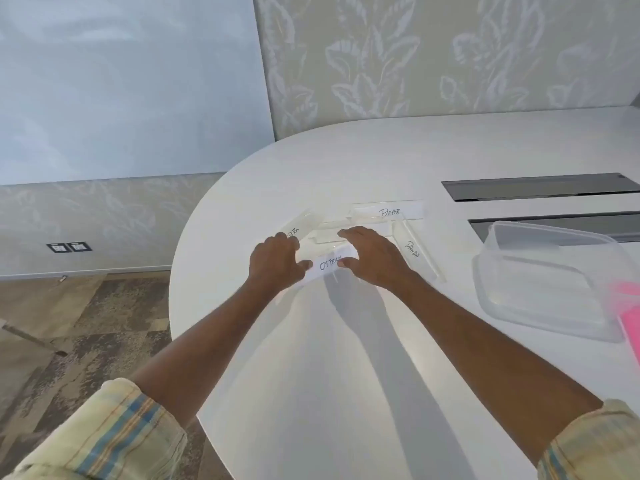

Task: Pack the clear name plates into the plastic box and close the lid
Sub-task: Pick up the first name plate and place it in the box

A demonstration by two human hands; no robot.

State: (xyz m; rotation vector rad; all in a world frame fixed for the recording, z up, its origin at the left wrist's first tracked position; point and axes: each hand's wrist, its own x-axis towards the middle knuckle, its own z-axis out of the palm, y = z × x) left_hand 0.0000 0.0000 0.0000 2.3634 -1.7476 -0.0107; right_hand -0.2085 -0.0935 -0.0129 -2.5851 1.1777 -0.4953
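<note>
Several clear name plates with white paper labels lie on the white table. My left hand (275,259) and my right hand (372,258) each grip one end of the "OSTRICH" plate (329,265). A plate with a partly hidden label (298,227) lies just beyond my left hand. The "BEAR" plate (389,212) lies behind, and the "PANDA" plate (417,252) lies to the right of my right hand. An unlabelled clear plate (327,233) sits between them. The clear plastic box (540,303) stands open at the right, with its lid (550,233) leaning behind it.
The rounded table edge (180,265) curves close on the left, with floor below. Two dark cable hatches (540,187) are set into the tabletop behind the box. A pink object (632,313) lies at the right edge next to the box.
</note>
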